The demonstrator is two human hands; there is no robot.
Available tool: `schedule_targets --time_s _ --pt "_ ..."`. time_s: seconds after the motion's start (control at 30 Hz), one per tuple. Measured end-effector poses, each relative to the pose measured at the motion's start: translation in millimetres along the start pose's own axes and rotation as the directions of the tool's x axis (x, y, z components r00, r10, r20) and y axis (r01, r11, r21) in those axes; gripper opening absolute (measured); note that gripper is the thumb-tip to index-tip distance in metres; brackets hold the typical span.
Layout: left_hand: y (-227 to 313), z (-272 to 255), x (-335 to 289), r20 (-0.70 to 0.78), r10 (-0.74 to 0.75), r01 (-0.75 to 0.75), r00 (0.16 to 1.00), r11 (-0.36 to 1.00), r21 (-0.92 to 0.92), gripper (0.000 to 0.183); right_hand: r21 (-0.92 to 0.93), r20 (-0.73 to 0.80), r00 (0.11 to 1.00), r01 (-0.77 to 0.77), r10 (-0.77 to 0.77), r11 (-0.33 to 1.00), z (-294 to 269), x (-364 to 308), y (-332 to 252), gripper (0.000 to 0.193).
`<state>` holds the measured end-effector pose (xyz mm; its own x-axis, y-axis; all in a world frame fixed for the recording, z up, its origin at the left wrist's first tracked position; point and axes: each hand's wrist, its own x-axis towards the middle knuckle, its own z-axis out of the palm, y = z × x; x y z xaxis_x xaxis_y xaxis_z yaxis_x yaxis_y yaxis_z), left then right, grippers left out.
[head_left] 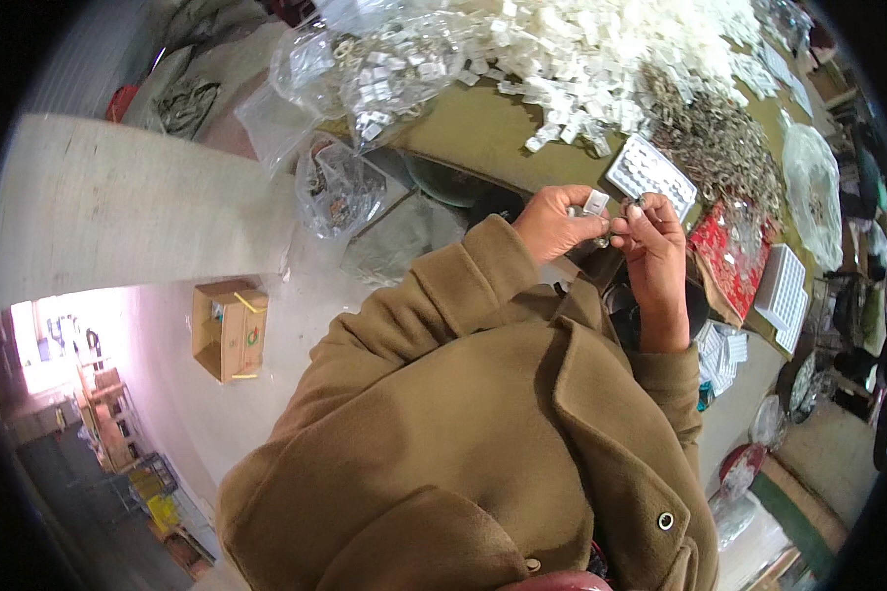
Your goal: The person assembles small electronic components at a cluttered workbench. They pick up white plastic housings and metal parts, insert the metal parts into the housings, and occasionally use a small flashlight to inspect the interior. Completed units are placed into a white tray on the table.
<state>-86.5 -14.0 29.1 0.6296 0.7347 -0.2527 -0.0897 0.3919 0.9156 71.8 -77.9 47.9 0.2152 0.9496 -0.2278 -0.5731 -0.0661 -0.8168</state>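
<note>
My left hand (554,227) pinches a small white plastic piece (595,202) between thumb and fingers, at the near edge of the table. Close beside it, my right hand (654,258) is closed on a small dark metal piece (633,203) at its fingertips. The two hands nearly touch. Just beyond them lies a white tray (652,175) with rows of small slots. A large heap of similar white plastic pieces (601,59) covers the far part of the table, and a pile of small metal pieces (715,143) spreads to its right.
Clear plastic bags of white pieces (394,84) sit at the table's left end; another bag (337,187) hangs lower. A red patterned cloth (729,261) and stacked white trays (783,291) lie at the right. An open cardboard box (229,330) stands on the floor at left.
</note>
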Motion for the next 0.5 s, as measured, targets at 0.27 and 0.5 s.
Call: schedule_targets --time_s 0.27,0.5 --pt "-1.8 -14.4 -2.4 0.071 -0.214 0.225 0.974 0.906 -0.359 0.024 -0.282 -0.005 1.0 0.016 -0.018 0.959 1.9 0.0 9.6 0.007" --pt "-1.0 -10.3 -0.1 0.053 -0.137 0.146 0.989 0.877 -0.458 0.024 -0.123 0.037 0.997 0.072 -0.068 0.99 11.9 -8.2 10.8 0.006"
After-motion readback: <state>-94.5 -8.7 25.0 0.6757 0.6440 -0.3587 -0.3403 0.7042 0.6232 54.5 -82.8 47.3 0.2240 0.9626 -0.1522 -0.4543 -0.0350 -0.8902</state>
